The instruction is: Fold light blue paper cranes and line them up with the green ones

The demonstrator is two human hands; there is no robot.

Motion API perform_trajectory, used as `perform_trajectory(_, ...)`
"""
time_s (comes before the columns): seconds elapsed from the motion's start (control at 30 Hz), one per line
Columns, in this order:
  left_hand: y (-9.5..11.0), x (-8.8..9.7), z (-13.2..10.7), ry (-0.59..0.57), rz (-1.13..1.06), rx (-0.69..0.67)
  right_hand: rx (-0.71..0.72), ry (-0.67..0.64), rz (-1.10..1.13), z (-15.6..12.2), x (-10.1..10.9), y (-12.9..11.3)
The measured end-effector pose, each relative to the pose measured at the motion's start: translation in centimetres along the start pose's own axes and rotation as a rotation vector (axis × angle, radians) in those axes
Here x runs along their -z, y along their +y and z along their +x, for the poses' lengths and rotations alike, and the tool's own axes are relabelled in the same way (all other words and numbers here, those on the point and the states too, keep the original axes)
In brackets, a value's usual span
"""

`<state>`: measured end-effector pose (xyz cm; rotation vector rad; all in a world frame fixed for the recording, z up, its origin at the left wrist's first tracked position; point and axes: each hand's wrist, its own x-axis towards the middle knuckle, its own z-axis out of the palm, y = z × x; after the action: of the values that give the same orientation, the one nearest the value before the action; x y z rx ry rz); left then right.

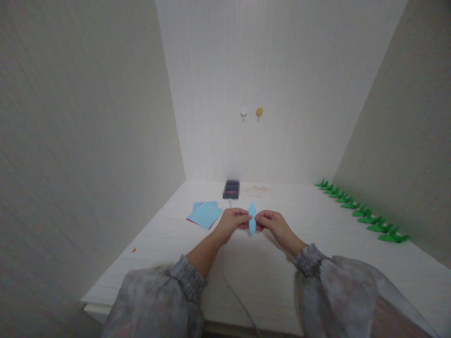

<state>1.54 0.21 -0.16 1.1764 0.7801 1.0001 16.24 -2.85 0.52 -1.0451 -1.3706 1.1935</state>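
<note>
A narrow, pointed piece of folded light blue paper (252, 218) stands upright between my two hands above the white table (317, 263). My left hand (233, 221) pinches its left side with closed fingers. From the other side my right hand (273, 223) pinches it the same way. Both wrists end in grey gathered sleeves.
A small stack of blue paper sheets (205, 214), with a red one under it, lies left of my hands. A dark, blurred device (231, 188) sits at the back, a grey cable (234, 291) running toward me. Several green folded paper figures (362, 211) line the right wall. Two wall hooks (251, 113) are on the back wall.
</note>
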Motion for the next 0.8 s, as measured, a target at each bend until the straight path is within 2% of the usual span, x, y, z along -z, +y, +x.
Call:
perform_trajectory(0.23, -0.11, 0.16, 0.0, -0.065, -0.014, -0.04, 0.023, 0.011, 0.006, 0.08, 0.32, 0.18)
perform_trajectory(0.5, 0.19, 0.08, -0.18, -0.074, -0.015, -0.115, 0.052, 0.02, 0.071, 0.09, 0.22, -0.06)
perform_trajectory(0.8, 0.54, -0.08, -0.4, -0.084, -0.035, -0.131, 0.119, -0.012, 0.113, 0.02, 0.15, -0.31)
